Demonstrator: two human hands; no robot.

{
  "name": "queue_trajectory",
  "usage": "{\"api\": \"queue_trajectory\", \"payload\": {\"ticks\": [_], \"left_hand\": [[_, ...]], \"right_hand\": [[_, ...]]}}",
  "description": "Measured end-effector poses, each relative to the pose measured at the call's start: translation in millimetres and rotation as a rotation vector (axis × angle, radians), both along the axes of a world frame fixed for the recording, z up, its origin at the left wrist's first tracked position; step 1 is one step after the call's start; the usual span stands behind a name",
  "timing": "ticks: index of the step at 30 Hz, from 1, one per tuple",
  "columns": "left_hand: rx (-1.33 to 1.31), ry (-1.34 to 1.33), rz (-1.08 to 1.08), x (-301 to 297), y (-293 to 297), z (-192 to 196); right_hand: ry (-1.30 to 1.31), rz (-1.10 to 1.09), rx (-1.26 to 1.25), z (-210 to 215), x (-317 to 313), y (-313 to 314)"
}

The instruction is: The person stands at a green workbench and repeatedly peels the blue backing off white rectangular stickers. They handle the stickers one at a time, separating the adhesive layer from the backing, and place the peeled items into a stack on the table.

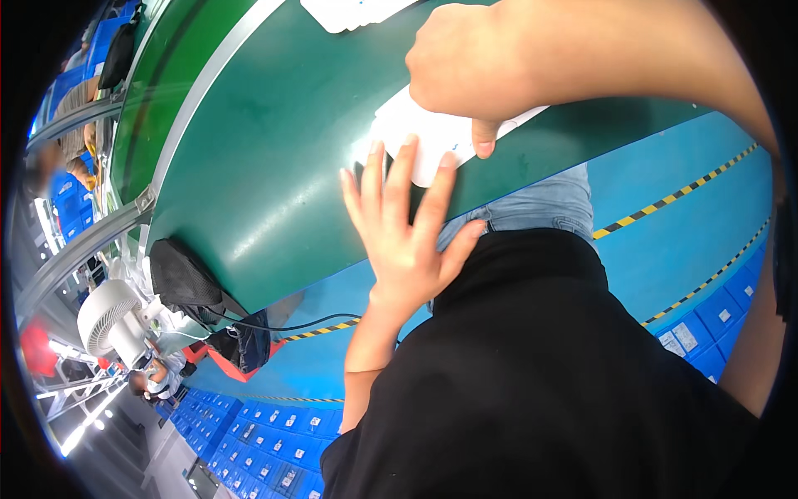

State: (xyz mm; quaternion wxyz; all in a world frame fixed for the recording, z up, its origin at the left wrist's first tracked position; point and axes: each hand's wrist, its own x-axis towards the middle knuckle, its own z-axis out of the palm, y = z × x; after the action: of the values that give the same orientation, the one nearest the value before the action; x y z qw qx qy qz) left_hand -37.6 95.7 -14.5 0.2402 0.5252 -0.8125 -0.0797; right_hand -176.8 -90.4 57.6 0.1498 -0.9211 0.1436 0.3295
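Note:
Flat white sheets or cards [432,137], with small dark marks, lie on the green tabletop [274,183] close to its near edge. My left hand [407,229] is spread open, its fingertips resting on the near left part of the white sheets. Over their far right part, my right hand [470,71] is closed, fingers curled under and the thumb pointing toward me beside the sheets' near edge. Whatever those curled fingers hold is hidden. Farther off, a second white stack [353,12] with an uneven edge is cut by the picture's top.
A metal rail [212,75] borders the table's far left side. At the left corner are a black mesh bag [179,274], a dark cable [274,324] and a white fan [108,316]. Blue bins [266,441] line the floor behind me. Other people [162,374] are at the far left.

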Motion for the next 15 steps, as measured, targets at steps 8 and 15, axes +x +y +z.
{"api": "queue_trajectory", "payload": {"ticks": [8,15], "left_hand": [[-0.028,-0.093,0.057,-24,2,-7],[-0.036,0.095,0.027,-19,-10,-5]], "right_hand": [[-0.073,0.032,0.044,-7,-14,-5],[-0.154,0.086,0.167,-5,-28,-13]]}}
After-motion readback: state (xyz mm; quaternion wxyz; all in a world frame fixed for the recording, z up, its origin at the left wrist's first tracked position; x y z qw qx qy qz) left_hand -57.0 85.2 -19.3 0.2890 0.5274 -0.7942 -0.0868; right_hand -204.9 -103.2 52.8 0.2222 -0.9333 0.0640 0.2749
